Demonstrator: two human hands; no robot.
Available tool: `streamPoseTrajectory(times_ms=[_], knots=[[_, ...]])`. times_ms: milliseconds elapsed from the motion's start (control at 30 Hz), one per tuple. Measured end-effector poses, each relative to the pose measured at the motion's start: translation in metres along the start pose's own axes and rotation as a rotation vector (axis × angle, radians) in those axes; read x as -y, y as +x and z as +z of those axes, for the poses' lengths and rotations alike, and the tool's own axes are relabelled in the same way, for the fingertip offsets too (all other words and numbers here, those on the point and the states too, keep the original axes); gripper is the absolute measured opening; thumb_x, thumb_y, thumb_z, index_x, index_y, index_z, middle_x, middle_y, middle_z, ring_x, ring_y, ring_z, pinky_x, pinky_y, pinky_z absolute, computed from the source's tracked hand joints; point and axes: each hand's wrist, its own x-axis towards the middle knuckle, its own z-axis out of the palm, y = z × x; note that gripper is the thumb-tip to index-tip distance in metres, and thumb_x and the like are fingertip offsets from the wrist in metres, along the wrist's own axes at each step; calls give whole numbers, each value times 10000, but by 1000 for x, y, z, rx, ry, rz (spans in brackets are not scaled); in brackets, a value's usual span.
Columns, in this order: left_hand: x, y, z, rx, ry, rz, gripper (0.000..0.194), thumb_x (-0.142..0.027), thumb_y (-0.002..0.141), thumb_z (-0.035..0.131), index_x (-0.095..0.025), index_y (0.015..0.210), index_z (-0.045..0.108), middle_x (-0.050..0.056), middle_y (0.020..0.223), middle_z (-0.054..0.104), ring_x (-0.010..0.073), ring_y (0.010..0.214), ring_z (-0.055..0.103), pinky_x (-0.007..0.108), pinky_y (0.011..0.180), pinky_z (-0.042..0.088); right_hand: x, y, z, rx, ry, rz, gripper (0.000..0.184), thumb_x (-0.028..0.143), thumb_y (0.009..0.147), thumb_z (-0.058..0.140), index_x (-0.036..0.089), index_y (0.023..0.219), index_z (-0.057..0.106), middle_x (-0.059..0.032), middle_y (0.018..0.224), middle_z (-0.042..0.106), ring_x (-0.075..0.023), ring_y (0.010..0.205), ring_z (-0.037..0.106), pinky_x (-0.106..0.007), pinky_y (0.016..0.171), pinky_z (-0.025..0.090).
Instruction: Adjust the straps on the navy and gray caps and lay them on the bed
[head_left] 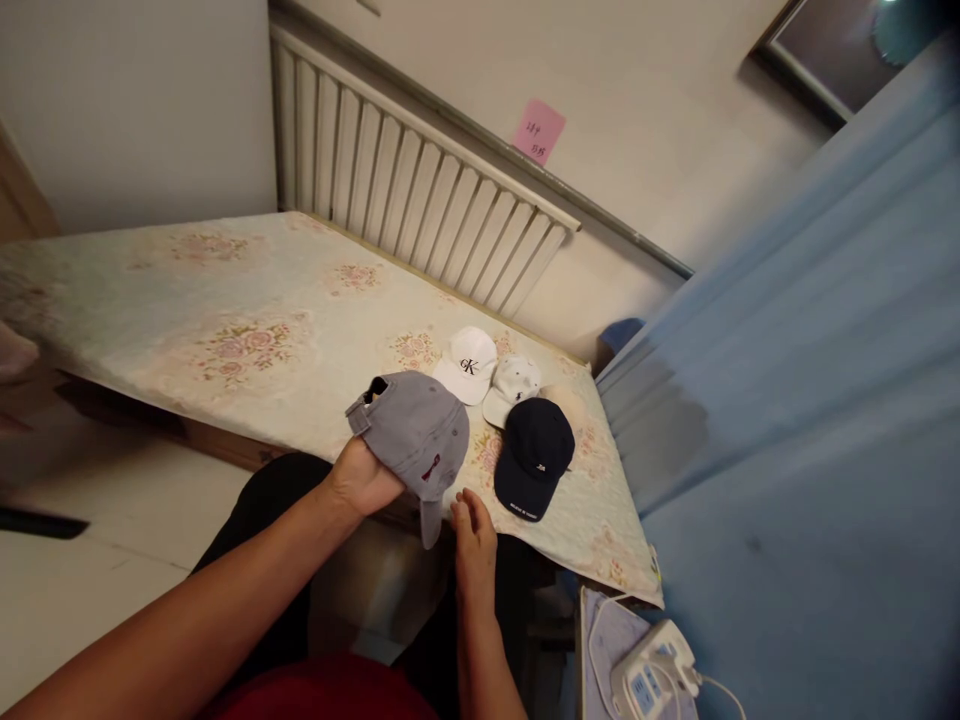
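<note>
A grey baseball cap with a small dark red emblem rests in my left hand, whose fingers go up inside the crown and are hidden there. Its brim points down and to the right. Just right of that brim is my right hand, holding nothing, fingers slightly curled and apart. Beyond the hands, a black cap lies on the bed, its brim toward me. Behind it sit a white cap with a small dark logo and another white cap with black letters.
A flower-patterned cover spreads over the bed, with a radiator along the wall behind. Blue curtains hang at the right. At lower right, a white power strip with cords lies on a small stand.
</note>
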Motion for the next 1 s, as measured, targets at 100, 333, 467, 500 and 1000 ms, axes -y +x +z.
streamPoseTrajectory(times_ms=[100,333,467,500,1000], knots=[[4,3,3,-51,14,37,379,-363,947,406,-186,1187,640,70,1083,726,240,1119,609,419,1030,411,23,-15,18,-26,-177,-87,464,301,752,695,177,1192,619,-108,1221,646,-233,1097,612,-357,953,466],[27,-1,-4,-42,134,5,314,-390,910,514,-171,1019,709,71,978,744,243,1016,645,385,953,470,45,-26,57,10,-268,-205,725,186,684,696,188,1369,462,-106,1318,578,-252,1187,541,-401,1039,398],[39,-9,-5,31,253,21,290,-415,816,662,-200,1001,723,43,1068,726,236,1053,625,332,963,456,49,-17,61,-33,-249,-303,669,164,716,627,202,1365,469,-95,1332,575,-245,1216,533,-370,1039,392],[40,-10,-2,60,281,43,335,-430,794,686,-211,1045,712,40,1135,705,238,1095,606,321,973,446,49,-14,61,-29,-242,-345,634,172,736,610,207,1355,480,-88,1341,570,-240,1229,527,-361,1040,390],[13,-13,20,-64,380,-57,359,-65,795,596,-140,1141,654,118,1070,717,216,1029,657,304,917,486,40,12,40,-182,-202,-262,437,194,749,464,157,1157,617,-78,1126,683,-224,1108,581,-335,969,428]])
